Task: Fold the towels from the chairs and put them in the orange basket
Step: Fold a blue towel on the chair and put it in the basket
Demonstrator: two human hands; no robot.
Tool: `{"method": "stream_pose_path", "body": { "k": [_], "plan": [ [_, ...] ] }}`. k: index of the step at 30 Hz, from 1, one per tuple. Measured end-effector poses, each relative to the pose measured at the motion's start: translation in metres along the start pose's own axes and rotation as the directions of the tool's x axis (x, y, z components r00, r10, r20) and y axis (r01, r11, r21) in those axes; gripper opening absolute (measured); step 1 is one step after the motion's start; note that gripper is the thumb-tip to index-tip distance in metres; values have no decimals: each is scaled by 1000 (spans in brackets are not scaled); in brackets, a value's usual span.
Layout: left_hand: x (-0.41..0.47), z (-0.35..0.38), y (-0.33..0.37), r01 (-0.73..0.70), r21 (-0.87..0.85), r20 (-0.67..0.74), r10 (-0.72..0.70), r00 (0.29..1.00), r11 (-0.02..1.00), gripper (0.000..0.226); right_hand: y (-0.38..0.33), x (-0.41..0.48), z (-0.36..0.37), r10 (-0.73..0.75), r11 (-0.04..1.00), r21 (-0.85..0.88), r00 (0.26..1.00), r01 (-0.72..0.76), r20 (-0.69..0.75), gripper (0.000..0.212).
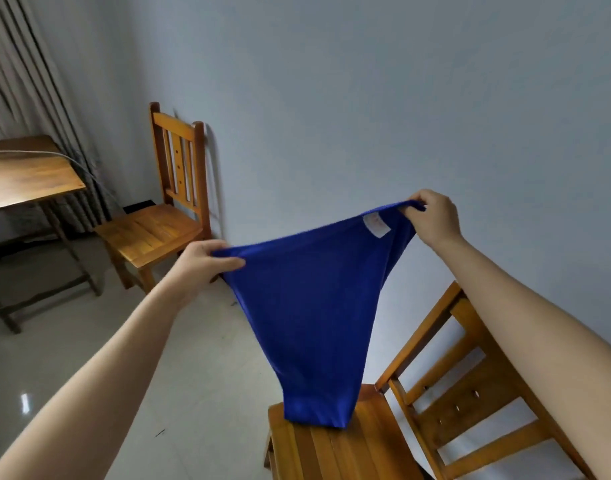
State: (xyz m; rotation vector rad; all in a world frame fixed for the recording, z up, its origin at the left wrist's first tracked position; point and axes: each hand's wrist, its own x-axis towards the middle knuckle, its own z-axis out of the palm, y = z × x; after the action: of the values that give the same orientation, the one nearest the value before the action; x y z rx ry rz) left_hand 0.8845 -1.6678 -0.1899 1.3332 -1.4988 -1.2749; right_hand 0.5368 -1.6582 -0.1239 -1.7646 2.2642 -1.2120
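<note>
Nearest, the blue towel (304, 306) hung with its lower hem at the near chair (335, 452) seat. Higher up, the left grip (201, 263) and right grip (433, 216) each pinched a top corner, stretching the edge between them. Soft, light and limp, it seemed best held by its corners.

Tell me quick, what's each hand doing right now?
Left hand: closed, fingers pinching one top corner of the blue towel.
Right hand: closed, fingers pinching the other top corner.
</note>
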Motion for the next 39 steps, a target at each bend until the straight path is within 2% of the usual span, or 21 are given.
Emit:
{"method": "stream_pose_path", "body": {
  "k": [3,6,8,10,13,15,18,19,20,23,25,27,30,33,36,39],
  "plan": [
    [7,-1,40,-42,-331,-35,32,999,943,5,-1,16,-19,18,1000,-11,995,-19,-102,17],
    [-8,15,67,-118,-481,-28,120,992,869,15,-1,13,-47,37,994,104,993,-25,-114,17],
    [-27,25,75,-141,-524,-34,144,989,840,23,7,0,-68,38,978,206,998,-28,-42,11],
    [-46,31,74,-148,-495,-44,146,988,856,18,19,-14,-84,41,960,274,997,-57,62,9],
    [-89,48,66,-146,-463,-81,122,989,874,19,41,-44,-114,2,951,300,969,-78,247,8],
    [-126,67,52,-124,-473,-82,97,992,872,28,61,-70,-132,-14,945,307,923,-113,384,4],
    [-187,96,18,-85,-472,-35,78,996,877,14,98,-116,-146,-43,950,280,828,-139,558,6],
    [-205,105,2,-53,-462,-16,52,999,885,25,110,-131,-149,-49,954,264,792,-144,609,6],
    [-221,115,-16,-7,-460,-11,3,1000,888,30,123,-148,-151,-46,960,236,750,-149,660,6],
    [-270,148,-74,168,-469,10,-185,983,867,25,161,-202,-146,32,982,85,593,-168,804,5],
    [-300,169,-114,295,-479,8,-332,943,827,23,187,-240,-138,112,988,-45,471,-150,875,8],
    [-321,184,-151,381,-492,3,-436,900,783,23,209,-275,-127,172,981,-119,394,-154,903,9],
    [-352,208,-189,480,-451,7,-535,845,752,18,234,-324,-113,237,969,-195,342,-153,909,8],
    [-379,232,-218,561,-378,33,-595,803,737,18,257,-360,-106,300,951,-258,325,-167,897,10],
    [-397,242,-238,612,-357,55,-639,768,705,18,273,-378,-107,349,933,-297,312,-204,884,7],
    [-408,248,-249,649,-332,74,-667,741,685,18,280,-387,-112,370,924,-325,260,-200,892,6]
  ]
}}
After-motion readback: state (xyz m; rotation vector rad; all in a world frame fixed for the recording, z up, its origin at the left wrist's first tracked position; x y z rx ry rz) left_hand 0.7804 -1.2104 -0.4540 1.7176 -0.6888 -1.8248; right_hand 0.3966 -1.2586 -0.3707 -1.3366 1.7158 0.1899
